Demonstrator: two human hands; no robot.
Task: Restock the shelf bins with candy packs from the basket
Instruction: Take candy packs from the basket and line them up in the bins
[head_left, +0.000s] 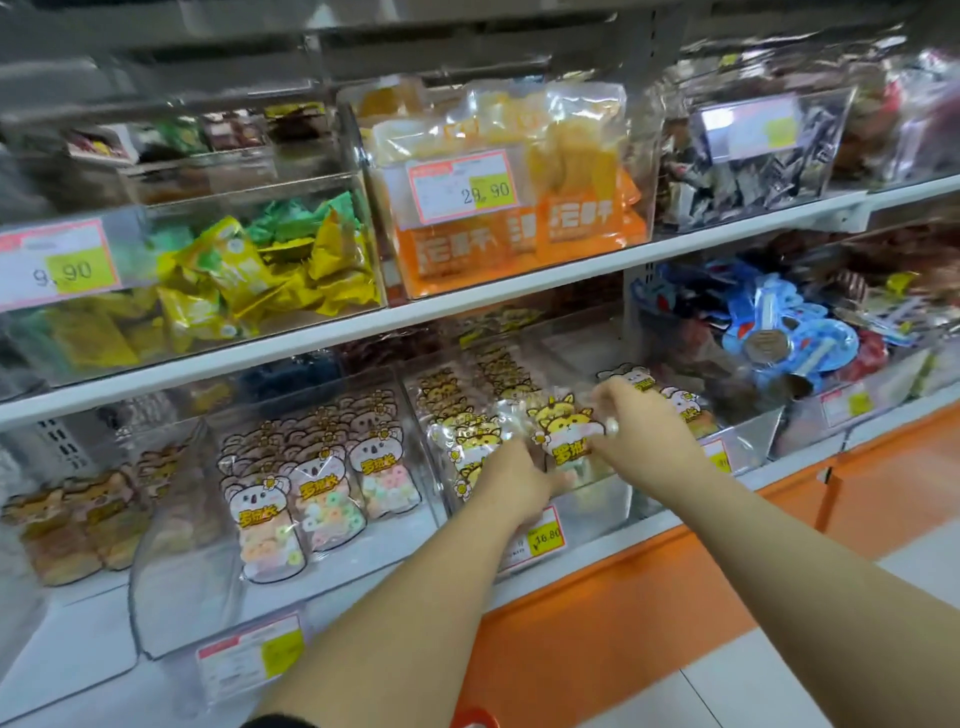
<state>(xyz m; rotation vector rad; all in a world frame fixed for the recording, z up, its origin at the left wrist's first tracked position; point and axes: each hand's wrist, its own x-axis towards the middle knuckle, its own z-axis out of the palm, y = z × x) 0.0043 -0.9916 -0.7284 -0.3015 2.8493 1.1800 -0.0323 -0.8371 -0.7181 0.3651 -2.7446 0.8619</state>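
Candy pack (566, 441) upright at front of middle lower shelf bin (597, 512). Right hand (641, 434) pinches its top; left hand (511, 480) at its lower corner, grip blurred, cannot tell. Risk: released crooked, it slumps, knocking neighbouring packs (470, 436) over.

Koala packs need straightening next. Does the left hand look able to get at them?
Probably yes: the left hand is in the next bin, and the koala packs stand uncovered beyond one clear wall.
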